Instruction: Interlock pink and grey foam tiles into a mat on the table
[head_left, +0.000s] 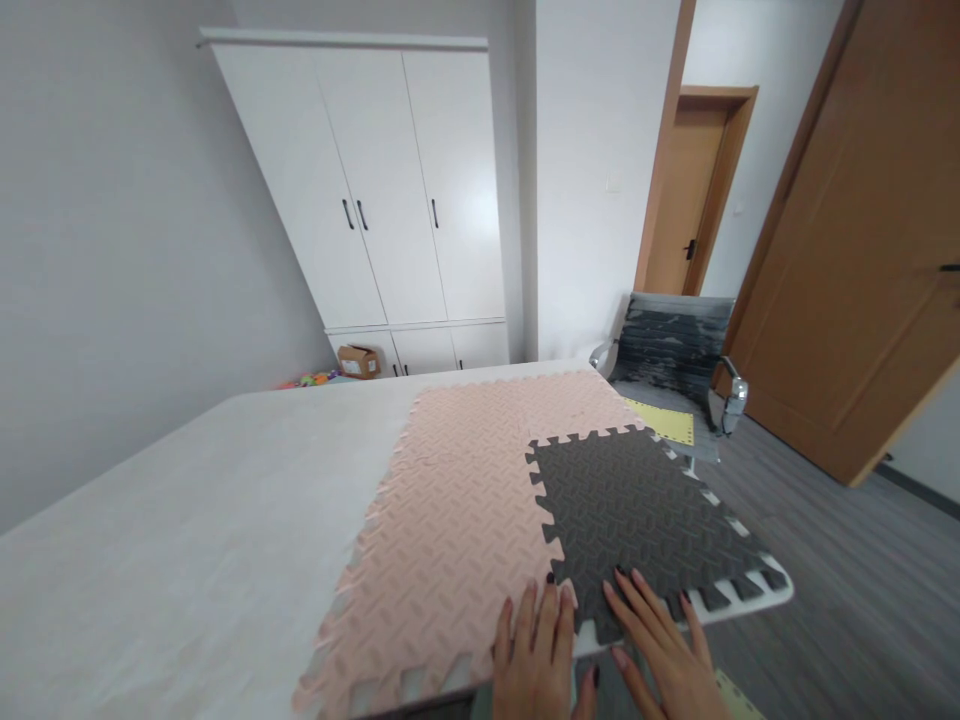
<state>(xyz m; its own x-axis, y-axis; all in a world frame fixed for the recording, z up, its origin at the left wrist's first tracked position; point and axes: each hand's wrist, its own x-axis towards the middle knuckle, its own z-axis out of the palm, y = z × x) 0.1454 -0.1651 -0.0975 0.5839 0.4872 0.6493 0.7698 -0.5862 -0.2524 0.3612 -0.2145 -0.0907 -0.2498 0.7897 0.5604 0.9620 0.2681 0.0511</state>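
Both my hands lie flat at the near edge of a white table. My left hand rests with fingers stretched on a pink foam puzzle mat, right at its seam with a grey foam mat. My right hand presses flat on the near edge of the grey mat, fingers spread. The grey mat's toothed edge interlocks with the pink mat along its left and far sides. Neither hand holds anything.
A grey office chair with a yellow mat piece on its seat stands past the table's far right corner. White wardrobe at the back, a cardboard box at its foot. Wooden doors on the right.
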